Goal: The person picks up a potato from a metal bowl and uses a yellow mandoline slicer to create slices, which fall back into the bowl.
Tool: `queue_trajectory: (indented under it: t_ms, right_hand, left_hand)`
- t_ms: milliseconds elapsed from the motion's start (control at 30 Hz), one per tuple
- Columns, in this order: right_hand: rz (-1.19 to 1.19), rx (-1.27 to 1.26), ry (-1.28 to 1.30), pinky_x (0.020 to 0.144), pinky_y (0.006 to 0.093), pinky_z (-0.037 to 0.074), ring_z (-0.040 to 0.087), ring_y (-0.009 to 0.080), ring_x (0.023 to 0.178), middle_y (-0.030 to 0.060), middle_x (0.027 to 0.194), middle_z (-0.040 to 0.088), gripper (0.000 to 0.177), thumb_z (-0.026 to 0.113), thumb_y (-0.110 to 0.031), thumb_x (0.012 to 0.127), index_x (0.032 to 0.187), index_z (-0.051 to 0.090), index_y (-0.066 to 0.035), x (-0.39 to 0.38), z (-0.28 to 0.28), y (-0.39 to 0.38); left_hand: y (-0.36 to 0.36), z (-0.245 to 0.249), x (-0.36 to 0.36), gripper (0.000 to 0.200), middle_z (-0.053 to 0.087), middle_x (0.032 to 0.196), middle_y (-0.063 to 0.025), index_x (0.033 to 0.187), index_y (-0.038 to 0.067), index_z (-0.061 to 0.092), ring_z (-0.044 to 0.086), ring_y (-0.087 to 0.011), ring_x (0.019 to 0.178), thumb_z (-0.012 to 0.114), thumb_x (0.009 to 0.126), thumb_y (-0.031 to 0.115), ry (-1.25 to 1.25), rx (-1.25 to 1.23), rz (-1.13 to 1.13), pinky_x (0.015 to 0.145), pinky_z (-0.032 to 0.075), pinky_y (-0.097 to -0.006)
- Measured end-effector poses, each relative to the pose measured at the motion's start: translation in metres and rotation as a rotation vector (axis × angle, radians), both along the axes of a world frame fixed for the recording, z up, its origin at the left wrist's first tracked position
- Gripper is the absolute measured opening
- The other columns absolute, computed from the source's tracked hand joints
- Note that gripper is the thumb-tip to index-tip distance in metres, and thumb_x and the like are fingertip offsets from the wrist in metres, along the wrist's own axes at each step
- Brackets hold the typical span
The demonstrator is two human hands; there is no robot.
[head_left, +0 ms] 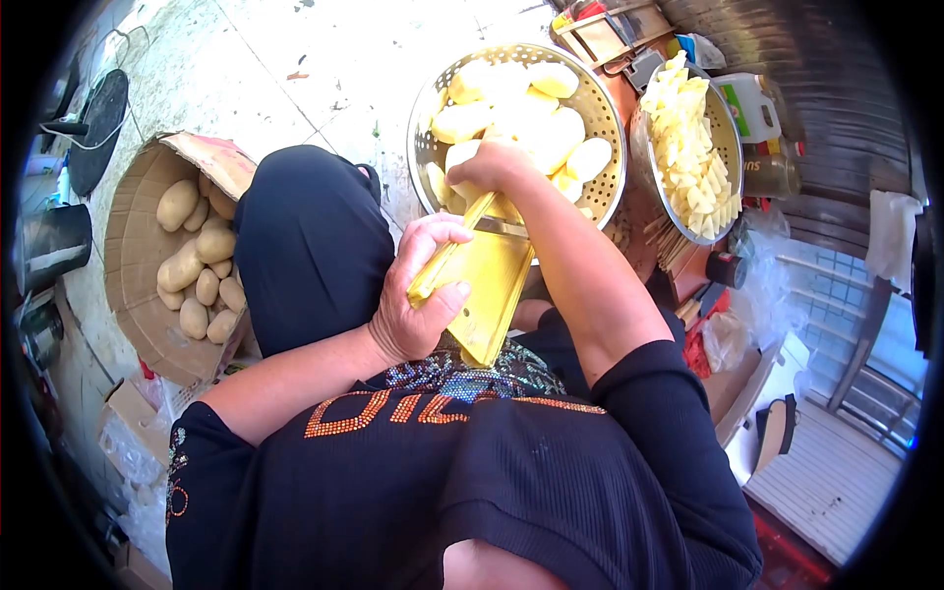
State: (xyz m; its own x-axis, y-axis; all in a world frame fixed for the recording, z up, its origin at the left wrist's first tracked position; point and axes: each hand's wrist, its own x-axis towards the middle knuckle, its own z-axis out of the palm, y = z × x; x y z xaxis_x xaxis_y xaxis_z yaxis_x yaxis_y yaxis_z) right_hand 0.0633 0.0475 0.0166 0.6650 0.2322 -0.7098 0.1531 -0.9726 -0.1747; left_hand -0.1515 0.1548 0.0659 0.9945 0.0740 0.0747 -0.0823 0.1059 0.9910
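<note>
Holds the yellow slicer (487, 285) tilted over the lap with the left hand (418, 295), thumb and fingers clamped round its left edge. Presses a peeled potato (460, 157) onto the slicer's far end with the right hand (492, 165), fingers curled tight over it, just above the blade slot.

Looks to be somewhere mid-way through the cutting. Just beyond the slicer, a perforated colander (423, 138) heaped with whole peeled potatoes (531, 118), so plenty left to go. Beyond and to the right of the slicer, a steel bowl (733, 147) piled high with pale cut strips (688, 138), so a fair share done. Well left of the slicer, past the dark-trousered knee (310, 246), a cardboard box (133, 246) of unpeeled potatoes (197, 265), touched by neither hand.

Nothing between potato and blade. Cannot tell whether the slicer's far end rests on the colander rim or hangs just over it. Right of the slicer, beyond the forearm, close clutter: a plastic jug (752, 103), bags, small tubs, crowding the bowl's side.
</note>
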Motion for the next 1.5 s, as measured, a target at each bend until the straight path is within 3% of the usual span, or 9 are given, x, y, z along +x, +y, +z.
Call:
queue_trajectory:
  t_ms: [133,333,400,433,533,767,900,1200,1500]
  right_hand:
    - [-0.116,0.156,-0.108,0.086,0.0352,0.055,0.070,0.0276,0.099,0.0183,0.110,0.072,0.076,0.083,-0.053,0.062,0.115,0.070,0.001,-0.010,0.000,-0.012]
    - [-0.333,0.516,-0.187,0.084,0.0343,0.055,0.070,0.0253,0.097,0.0210,0.108,0.070,0.087,0.088,-0.044,0.063,0.129,0.059,0.004,-0.022,0.006,-0.022]
    - [-0.608,0.955,-0.149,0.084,0.0334,0.055,0.068,0.0243,0.101,0.0208,0.115,0.067,0.095,0.089,-0.035,0.066,0.140,0.045,0.005,-0.024,0.021,-0.022]
    - [-0.700,1.153,-0.039,0.084,0.0328,0.056,0.065,0.0238,0.105,0.0196,0.122,0.061,0.099,0.089,-0.030,0.069,0.144,0.035,0.006,-0.022,0.025,-0.026]
    - [-0.783,1.377,0.146,0.082,0.0362,0.058,0.063,0.0229,0.106,0.0161,0.126,0.055,0.083,0.079,-0.027,0.078,0.143,0.036,0.000,-0.023,0.046,-0.050]
    - [-0.911,1.191,0.250,0.073,0.0401,0.054,0.059,0.0268,0.111,0.0134,0.130,0.055,0.081,0.068,-0.032,0.081,0.150,0.033,-0.007,-0.080,0.054,-0.130]
    - [-0.939,1.103,0.176,0.087,0.0385,0.051,0.061,0.0278,0.107,0.0143,0.128,0.057,0.085,0.075,-0.028,0.076,0.148,0.036,-0.006,-0.106,0.040,-0.151]
    - [-0.122,0.661,-0.219,0.103,0.0329,0.046,0.059,0.0212,0.115,0.0134,0.128,0.060,0.077,0.080,-0.016,0.070,0.139,0.051,-0.006,-0.089,0.094,-0.140]
    - [-0.373,0.963,-0.018,0.102,0.0317,0.047,0.059,0.0209,0.115,0.0117,0.129,0.057,0.074,0.074,0.000,0.073,0.141,0.045,-0.005,-0.087,0.084,-0.117]
  left_hand:
    - [-0.001,0.006,-0.001,0.044,0.048,0.127,-0.0220,0.121,0.003,0.053,0.050,-0.0343,0.122,0.061,0.080,0.017,-0.052,0.097,-0.019,0.108,0.038,-0.0402]
    - [-0.004,0.003,-0.002,0.042,0.050,0.128,-0.0204,0.118,0.002,0.056,0.050,-0.0314,0.121,0.061,0.080,0.017,-0.055,0.144,-0.001,0.108,0.038,-0.0387]
    - [-0.009,-0.005,-0.004,0.040,0.051,0.128,-0.0187,0.117,0.001,0.057,0.049,-0.0265,0.122,0.059,0.080,0.016,0.140,-0.284,0.062,0.108,0.038,-0.0371]
    - [-0.007,-0.007,-0.005,0.041,0.055,0.126,-0.0164,0.122,0.001,0.055,0.053,-0.0219,0.119,0.056,0.083,0.012,0.124,-0.231,0.049,0.105,0.041,-0.0343]
    - [-0.008,0.009,-0.003,0.043,0.060,0.122,-0.0150,0.127,0.001,0.051,0.059,-0.0199,0.112,0.054,0.085,0.009,0.262,-0.674,0.056,0.101,0.046,-0.0315]
    - [-0.002,0.006,-0.001,0.043,0.062,0.119,-0.0147,0.129,-0.001,0.049,0.063,-0.0181,0.107,0.053,0.087,0.008,0.267,-0.705,0.054,0.097,0.050,-0.0305]
    - [-0.005,0.006,-0.002,0.042,0.062,0.118,-0.0143,0.128,0.000,0.049,0.062,-0.0177,0.106,0.052,0.087,0.009,0.256,-0.655,0.020,0.096,0.050,-0.0301]
    - [-0.013,0.007,0.000,0.039,0.062,0.117,-0.0136,0.126,0.001,0.049,0.062,-0.0174,0.104,0.052,0.088,0.010,0.206,-0.594,0.010,0.095,0.050,-0.0293]
    - [-0.007,0.003,-0.001,0.037,0.062,0.116,-0.0132,0.126,0.002,0.049,0.061,-0.0155,0.103,0.051,0.089,0.008,0.228,-0.596,-0.016,0.094,0.050,-0.0283]
